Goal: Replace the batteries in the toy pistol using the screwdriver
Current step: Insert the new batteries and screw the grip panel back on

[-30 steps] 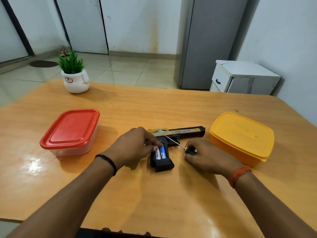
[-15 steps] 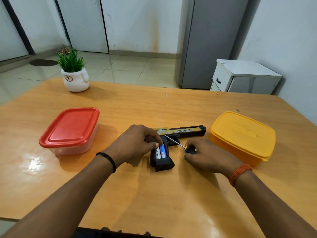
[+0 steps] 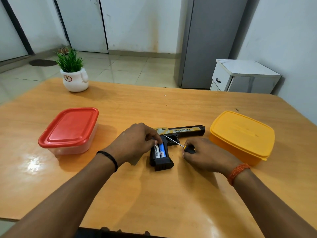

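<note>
head view: only camera, looks down at a wooden table [image 3: 171,194]
toy pistol [image 3: 181,132]: lies flat mid-table, barrel pointing right toward yellow box [image 3: 240,134], grip pointing back at the person; black plastic, yellow label strip
battery bay: open in the grip, cover off; two batteries [image 3: 159,150] sit side by side, long axis along the grip, white and blue wraps, smooth cylinders
left hand [image 3: 135,143]: fingers curled, tips on far end of the batteries; looks like a pinch or pry, full grasp can't be told
right hand [image 3: 204,155]: fingers closed round the screwdriver [image 3: 178,143] handle, black and yellow; thin metal shaft angles up-left, tip over pistol body just beyond the bay
key relation: batteries sit right under left fingertips, just left of the driver tip; left hand nearer, lift-out likely goes up from the far end
step guess: old cells coming out, not done
red-lid box [image 3: 68,129]: left, closed, clear base
plant pot [image 3: 75,79]: far left, white ceramic
</note>
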